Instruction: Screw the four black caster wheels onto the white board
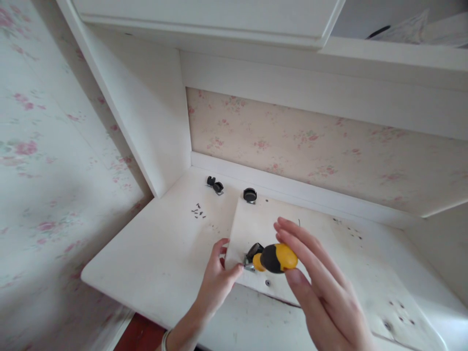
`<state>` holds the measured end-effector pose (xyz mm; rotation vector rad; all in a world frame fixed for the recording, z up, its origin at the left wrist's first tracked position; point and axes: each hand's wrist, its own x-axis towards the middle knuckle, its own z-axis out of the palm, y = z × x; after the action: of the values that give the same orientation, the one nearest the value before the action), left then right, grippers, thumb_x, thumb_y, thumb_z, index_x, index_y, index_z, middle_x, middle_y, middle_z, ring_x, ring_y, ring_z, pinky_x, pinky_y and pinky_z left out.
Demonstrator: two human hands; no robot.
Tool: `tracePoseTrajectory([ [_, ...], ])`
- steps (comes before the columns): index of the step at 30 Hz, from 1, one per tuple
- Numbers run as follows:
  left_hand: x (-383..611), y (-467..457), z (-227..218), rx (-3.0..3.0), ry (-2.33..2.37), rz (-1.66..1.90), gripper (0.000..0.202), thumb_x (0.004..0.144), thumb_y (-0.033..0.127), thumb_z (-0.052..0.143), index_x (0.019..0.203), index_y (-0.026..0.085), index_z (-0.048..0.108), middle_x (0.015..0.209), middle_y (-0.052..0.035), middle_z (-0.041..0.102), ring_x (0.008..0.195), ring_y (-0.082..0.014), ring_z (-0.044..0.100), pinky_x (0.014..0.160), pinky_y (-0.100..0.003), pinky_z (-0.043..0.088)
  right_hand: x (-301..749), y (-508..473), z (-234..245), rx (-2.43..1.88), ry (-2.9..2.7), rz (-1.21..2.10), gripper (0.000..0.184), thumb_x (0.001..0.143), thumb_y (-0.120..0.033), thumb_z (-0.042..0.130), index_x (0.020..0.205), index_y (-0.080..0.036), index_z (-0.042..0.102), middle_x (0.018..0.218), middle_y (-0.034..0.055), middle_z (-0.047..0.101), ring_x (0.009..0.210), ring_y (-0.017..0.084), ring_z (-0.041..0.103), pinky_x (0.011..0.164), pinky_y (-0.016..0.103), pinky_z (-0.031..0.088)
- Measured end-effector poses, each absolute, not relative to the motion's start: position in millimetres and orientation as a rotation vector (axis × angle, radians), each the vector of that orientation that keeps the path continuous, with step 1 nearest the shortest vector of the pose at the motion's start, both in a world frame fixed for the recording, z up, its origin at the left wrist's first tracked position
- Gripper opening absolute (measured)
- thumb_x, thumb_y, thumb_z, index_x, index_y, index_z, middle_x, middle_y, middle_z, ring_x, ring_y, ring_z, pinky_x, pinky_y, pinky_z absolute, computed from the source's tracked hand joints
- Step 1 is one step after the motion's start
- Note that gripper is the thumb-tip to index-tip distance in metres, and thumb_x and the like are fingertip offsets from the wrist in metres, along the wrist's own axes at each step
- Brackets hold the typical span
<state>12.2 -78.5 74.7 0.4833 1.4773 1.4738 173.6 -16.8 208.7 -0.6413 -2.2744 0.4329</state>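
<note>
Two hands at a caster — from my remote seat I see a yellow-and-black screwdriver angled over a white panel's near left corner.

The right hand has its fingers and thumb closed loosely about the handle's end; the shaft points at the metal plate of the near caster, though I cannot tell whether the tip sits in a screw; the left hand grips the edge of the white panel, thumb beside the plate; a far caster stands at the panel's other left corner — two loose casters and scattered screws lie leftward on the tabletop.
</note>
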Motion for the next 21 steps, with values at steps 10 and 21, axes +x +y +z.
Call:
tracePoseTrajectory([
  [10,13.5,-78.7,72.9,0.477,1.485,1.475,0.062,0.075,0.024,0.070,0.130,0.026,0.042,0.108,-0.0044,0.062,0.074,-0.0162,0.067,0.046,-0.021,0.047,173.2,-14.0,210.6,-0.576,-2.247,0.515,0.044,0.097,-0.018,0.049,0.140,-0.026,0.050,0.141,0.0107,0.051,0.128,0.022,0.054,0.100,0.033,0.052],
  [21,13.5,-78.1,75.5,0.480,1.476,1.484,0.060,0.074,0.023,0.070,0.128,0.026,0.043,0.106,-0.0049,0.064,0.076,-0.0177,0.068,0.048,-0.021,0.049,173.9,-13.2,210.7,-0.632,-2.216,0.377,0.035,0.096,-0.026,0.055,0.130,-0.022,0.057,0.122,0.0107,0.062,0.106,0.020,0.065,0.082,0.029,0.059],
])
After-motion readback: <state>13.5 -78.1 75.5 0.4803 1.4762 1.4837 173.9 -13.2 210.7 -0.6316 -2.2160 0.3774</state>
